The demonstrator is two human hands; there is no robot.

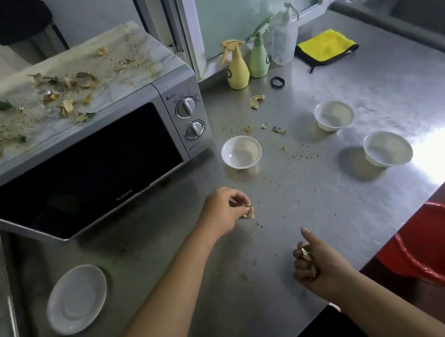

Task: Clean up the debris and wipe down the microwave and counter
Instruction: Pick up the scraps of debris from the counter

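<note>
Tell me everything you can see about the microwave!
The microwave is a silver box with a dark glass door, which is shut. Two round knobs sit one above the other on its right side, and a brand name is printed low on the door. It stands on the shiny metal counter, at the back left. Its pale top is messy: dry peels, leaf bits and crumbs lie scattered over it. Neither hand touches it.

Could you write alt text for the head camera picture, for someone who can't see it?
A person's left hand and right hand each hold scraps picked off a crumb-strewn steel counter. More scraps litter the microwave top; three white bowls stand nearby.
</note>
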